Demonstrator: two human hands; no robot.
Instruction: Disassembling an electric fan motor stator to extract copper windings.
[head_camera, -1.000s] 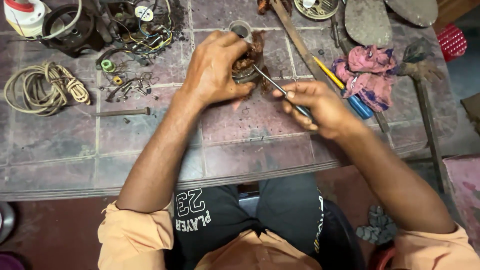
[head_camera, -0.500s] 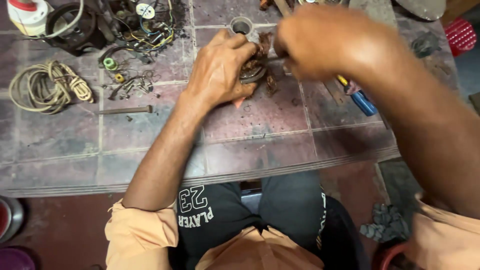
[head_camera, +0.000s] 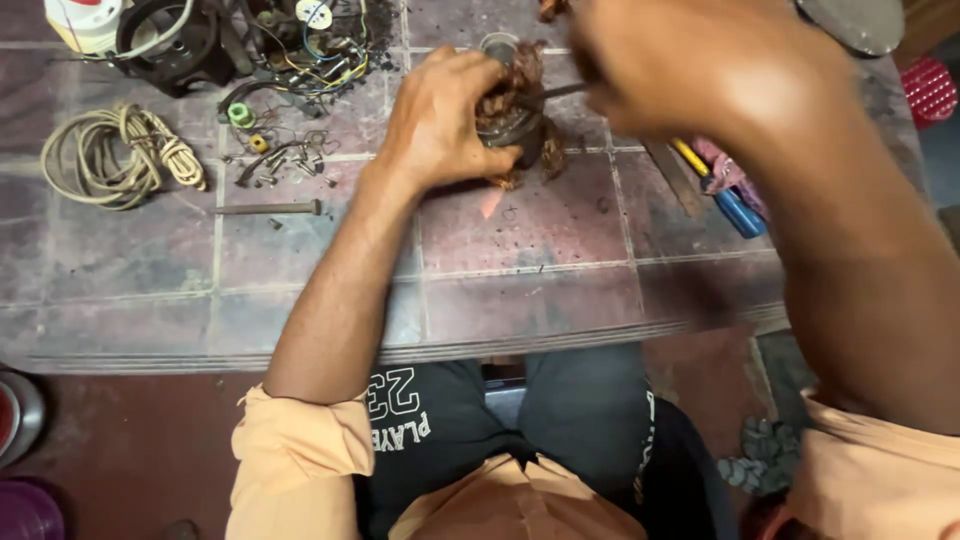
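Taking the motor stator (head_camera: 512, 120) at the desk's (head_camera: 520, 290) far edge as landmark: far to its left stands a white round container with a red mark (head_camera: 85, 20), the only package-like thing, with a coiled cord (head_camera: 115, 155) below it. The left hand (head_camera: 440, 120) is clamped around the stator; its copper winding looks partly pulled loose, much still in place. The right hand (head_camera: 700, 60), blurred, is closed on a thin metal tool (head_camera: 555, 93) poked into the winding. Right of the stator lies a yellow-and-blue screwdriver (head_camera: 715, 190).

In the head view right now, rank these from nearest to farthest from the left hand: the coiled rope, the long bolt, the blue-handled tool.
Measured from the left hand:
1. Long bolt, to its left.
2. Blue-handled tool, to its right.
3. Coiled rope, far left.
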